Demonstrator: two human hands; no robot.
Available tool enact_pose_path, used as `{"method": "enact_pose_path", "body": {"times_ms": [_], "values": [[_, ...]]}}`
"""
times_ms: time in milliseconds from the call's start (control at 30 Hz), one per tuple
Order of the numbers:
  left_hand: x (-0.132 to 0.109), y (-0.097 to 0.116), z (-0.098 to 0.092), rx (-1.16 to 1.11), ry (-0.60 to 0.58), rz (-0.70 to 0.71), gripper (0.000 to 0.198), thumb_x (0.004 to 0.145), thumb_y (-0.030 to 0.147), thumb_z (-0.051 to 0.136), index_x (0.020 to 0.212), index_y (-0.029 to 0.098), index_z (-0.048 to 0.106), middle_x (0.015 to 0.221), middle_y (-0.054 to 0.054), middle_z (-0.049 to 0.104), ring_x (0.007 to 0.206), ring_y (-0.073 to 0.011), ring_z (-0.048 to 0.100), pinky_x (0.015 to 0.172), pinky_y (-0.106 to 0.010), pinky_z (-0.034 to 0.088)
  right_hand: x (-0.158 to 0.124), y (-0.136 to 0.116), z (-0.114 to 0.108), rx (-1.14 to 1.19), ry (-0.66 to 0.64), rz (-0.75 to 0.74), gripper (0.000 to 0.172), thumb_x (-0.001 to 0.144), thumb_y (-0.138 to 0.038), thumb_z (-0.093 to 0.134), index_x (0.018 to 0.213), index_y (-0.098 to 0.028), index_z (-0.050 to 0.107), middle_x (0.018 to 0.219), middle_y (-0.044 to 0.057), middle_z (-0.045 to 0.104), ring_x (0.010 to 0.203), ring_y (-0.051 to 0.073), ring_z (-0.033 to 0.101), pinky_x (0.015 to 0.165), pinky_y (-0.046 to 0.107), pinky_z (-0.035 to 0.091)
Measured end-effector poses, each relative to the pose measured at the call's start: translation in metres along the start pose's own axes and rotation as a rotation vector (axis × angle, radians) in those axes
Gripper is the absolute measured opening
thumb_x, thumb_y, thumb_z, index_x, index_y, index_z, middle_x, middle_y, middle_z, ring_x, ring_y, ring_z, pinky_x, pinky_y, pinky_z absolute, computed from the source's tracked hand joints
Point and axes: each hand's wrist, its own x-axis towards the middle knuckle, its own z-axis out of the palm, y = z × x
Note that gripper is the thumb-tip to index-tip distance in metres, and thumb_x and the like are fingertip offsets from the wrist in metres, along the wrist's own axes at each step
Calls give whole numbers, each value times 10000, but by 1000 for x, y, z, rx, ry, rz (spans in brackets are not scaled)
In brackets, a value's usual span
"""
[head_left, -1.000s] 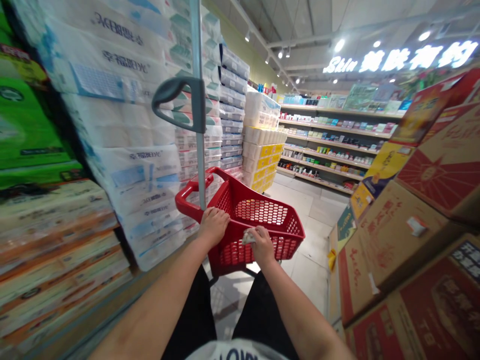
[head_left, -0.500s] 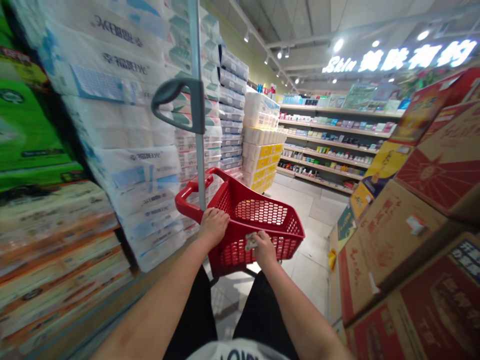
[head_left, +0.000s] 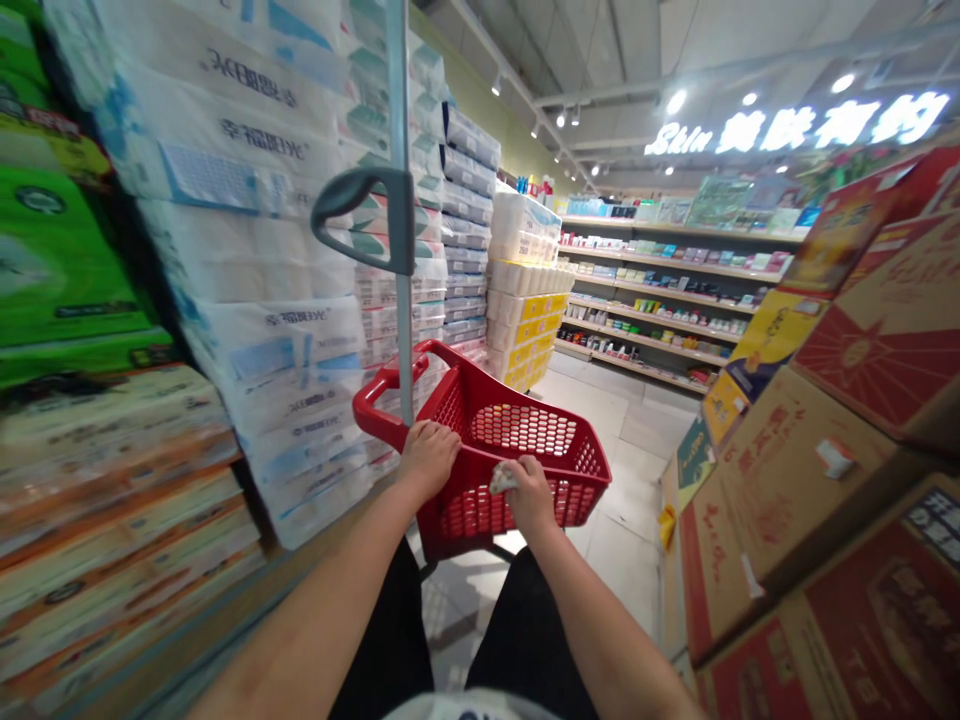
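A red plastic shopping basket on wheels stands in the aisle in front of me, tilted, with nothing visible inside. Its grey pull handle rises on a metal pole. My left hand rests curled over the basket's near rim beside the pole. My right hand is closed on a small crumpled white cloth or tissue and presses it against the near rim of the basket.
Stacked packs of toilet paper fill the left side of the aisle, with yellow packs further on. Red and brown cardboard boxes are piled on the right. Product shelves line the far wall. Tiled floor runs ahead.
My right hand with the white cloth has slid slightly along the basket's near rim. The view has shifted a little; the basket and left hand stay put.
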Motion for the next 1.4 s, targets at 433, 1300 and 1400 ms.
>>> {"method": "enact_pose_path", "body": {"times_ms": [433,1300,1400], "values": [[-1,-1,0,-28,-12,-26,253,937,280,403,852,242,638,895,-42,653,962,-211,505,1037,-422,279,10,-7,-5,97,58,-7,547,657,6,455,1135,-216,602,1137,70,527,1078,205,498,943,337,459],[3,-17,-3,24,-116,-25,293,946,308,390,909,237,671,962,-38,685,1013,-228,524,1023,-419,277,8,11,-9,34,-140,57,580,657,-6,538,1170,-274,575,1057,27,627,974,211,555,876,334,426],[7,-23,-4,26,-162,-60,306,938,296,391,959,248,693,998,-46,693,1039,-242,530,1037,-434,262,3,9,1,82,-108,25,679,621,28,500,1231,-268,532,1173,35,600,1067,210,534,947,349,411]]}}
